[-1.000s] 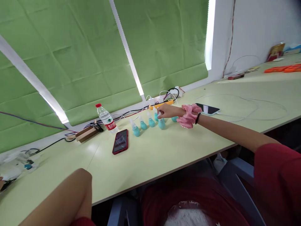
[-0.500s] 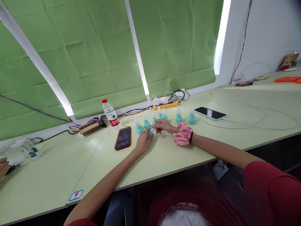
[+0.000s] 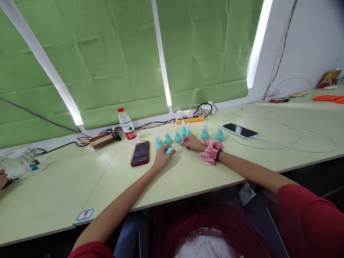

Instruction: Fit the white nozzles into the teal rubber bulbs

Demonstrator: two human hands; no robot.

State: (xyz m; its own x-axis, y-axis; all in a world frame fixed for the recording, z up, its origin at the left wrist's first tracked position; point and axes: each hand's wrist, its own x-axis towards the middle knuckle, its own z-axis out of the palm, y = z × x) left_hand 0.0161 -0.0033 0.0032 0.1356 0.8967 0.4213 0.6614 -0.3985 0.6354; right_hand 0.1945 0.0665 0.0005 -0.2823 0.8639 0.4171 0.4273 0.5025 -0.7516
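My left hand [image 3: 162,157] is closed around a small teal dropper bottle [image 3: 170,149] lying tilted near the table, its white tip pointing right. My right hand [image 3: 191,142], with a pink scrunchie [image 3: 211,152] on the wrist, rests just right of that tip with fingers curled; what they pinch, if anything, is too small to name. Behind both hands stands a row of several teal bottles with white tips [image 3: 177,135]. A red phone [image 3: 140,153] lies left of my left hand.
A water bottle [image 3: 127,126] with a red cap stands at the back left beside a wooden block [image 3: 100,140]. A power strip [image 3: 190,118] with cables lies near the green blinds. A second phone [image 3: 240,130] charges to the right. Another person's hand [image 3: 3,178] shows at far left.
My left arm came up from below and reached onto the table, closing on a teal bottle. My right hand drew back from the row toward it. The view shifted slightly.
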